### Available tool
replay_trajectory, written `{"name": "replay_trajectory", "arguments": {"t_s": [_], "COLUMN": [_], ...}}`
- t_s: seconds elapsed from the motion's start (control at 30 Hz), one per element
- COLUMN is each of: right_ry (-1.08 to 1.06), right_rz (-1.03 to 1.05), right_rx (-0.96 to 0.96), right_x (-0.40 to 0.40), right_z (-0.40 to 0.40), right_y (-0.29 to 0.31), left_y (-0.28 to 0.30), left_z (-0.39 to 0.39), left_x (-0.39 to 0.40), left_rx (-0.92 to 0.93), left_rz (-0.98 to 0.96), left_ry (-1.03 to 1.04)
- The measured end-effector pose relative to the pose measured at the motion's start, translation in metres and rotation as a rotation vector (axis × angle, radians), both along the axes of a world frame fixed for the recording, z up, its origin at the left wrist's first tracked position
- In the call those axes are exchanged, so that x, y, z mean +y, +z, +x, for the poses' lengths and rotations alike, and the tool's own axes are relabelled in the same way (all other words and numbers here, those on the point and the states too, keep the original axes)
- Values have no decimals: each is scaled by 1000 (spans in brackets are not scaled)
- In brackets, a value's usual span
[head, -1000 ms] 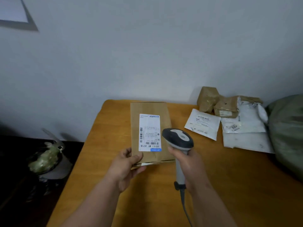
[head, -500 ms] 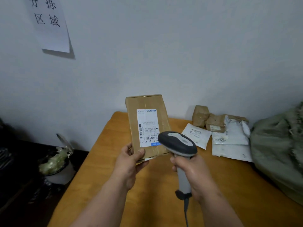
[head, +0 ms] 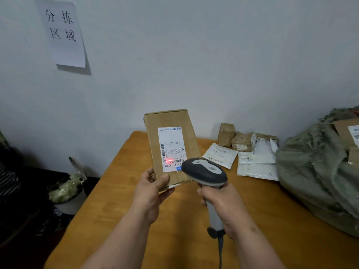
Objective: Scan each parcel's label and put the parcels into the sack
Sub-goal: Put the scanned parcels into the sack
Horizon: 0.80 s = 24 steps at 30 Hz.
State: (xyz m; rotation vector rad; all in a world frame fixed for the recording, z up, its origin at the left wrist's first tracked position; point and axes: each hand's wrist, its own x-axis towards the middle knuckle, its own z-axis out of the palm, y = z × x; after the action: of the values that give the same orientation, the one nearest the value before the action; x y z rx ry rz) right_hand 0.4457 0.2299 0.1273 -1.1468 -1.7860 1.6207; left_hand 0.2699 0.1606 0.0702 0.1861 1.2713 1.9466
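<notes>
My left hand grips the bottom edge of a brown cardboard parcel, tilted up above the wooden table. Its white label faces me, and a red scan line glows across the barcode near the label's lower end. My right hand holds the handle of a grey barcode scanner, whose head points at the label from just below and to the right. A green woven sack lies on the table's right side, with boxes visible in its open top.
Several more parcels, brown wrapped ones and white mailers, lie at the back of the table by the wall. A bin with a bag stands on the floor to the left. A paper sign hangs on the wall.
My left hand has lifted the parcel off the table and tilted it up. The scanner has come up to it, and a red scan line now shows on the barcode.
</notes>
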Motion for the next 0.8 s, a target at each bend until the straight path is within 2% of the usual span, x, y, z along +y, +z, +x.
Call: {"name": "replay_trajectory", "arguments": {"t_s": [0.5, 0.8], "right_ry": [-90, -322], "right_rz": [-3, -31], "right_rx": [-28, 15], "right_x": [-42, -39], "right_z": [1, 52], "right_y": [0, 4], "left_y": [0, 9], "left_z": [-7, 35], "left_x": [-28, -11], "left_rx": [-6, 34], "left_rz": [2, -6], "left_ry": [-79, -227]}}
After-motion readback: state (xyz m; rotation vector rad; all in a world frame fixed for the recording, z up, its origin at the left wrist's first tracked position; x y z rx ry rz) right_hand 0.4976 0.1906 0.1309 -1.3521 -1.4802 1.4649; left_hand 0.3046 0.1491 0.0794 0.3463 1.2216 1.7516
